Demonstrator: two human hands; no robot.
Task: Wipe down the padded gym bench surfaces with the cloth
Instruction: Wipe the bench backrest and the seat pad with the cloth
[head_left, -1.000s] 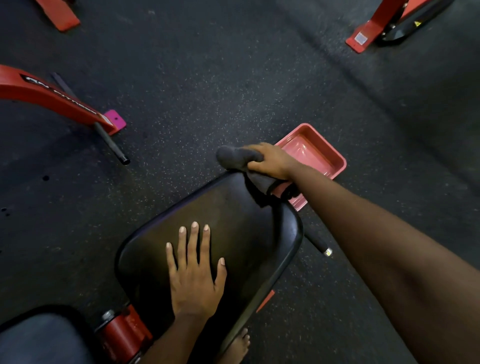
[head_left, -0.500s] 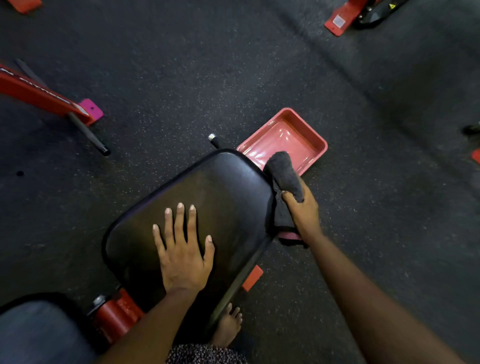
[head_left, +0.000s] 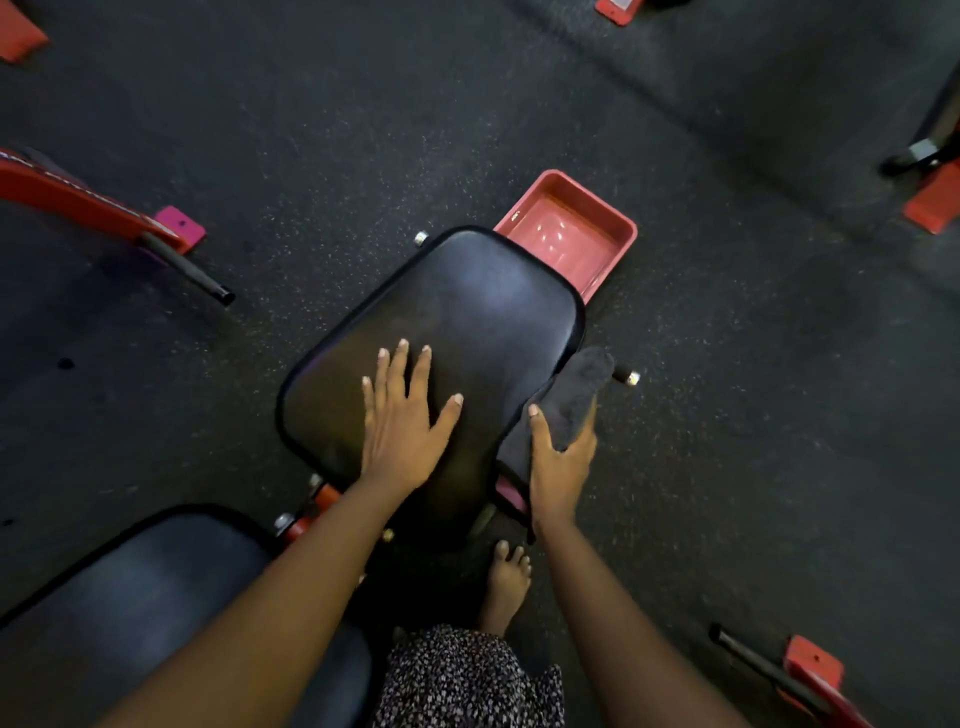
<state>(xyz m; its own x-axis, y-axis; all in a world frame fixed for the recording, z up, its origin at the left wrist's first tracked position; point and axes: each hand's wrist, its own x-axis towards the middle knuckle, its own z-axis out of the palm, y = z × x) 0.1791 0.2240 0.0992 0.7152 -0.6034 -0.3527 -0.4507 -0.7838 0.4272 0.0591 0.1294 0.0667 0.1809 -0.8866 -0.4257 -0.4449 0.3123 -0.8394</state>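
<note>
Cloth: dark grey and thickly folded, held against the right edge of the black seat pad, toward that edge's nearer half. It is gripped by the right hand, with thumb and fingers curled round it. The cloth's far end is seen sticking out beyond the fingertips.

Seat pad: rounded corners, glossy top, tilted across the view. The left hand is laid flat on the nearer half of its top, palm down and fingers spread, nothing held.

Second pad: black, found at the lower left, just beside the seat pad's near edge. Red frame parts and bolts are seen between the two.

Red tray: set on the dark speckled floor at the seat pad's far right corner, partly covered by that corner. Its inside is shiny.

Bare foot: placed on the floor below the right hand, beside a patterned garment.

Red machine frame: set at the floor's left edge, with a black bar attached.
</note>
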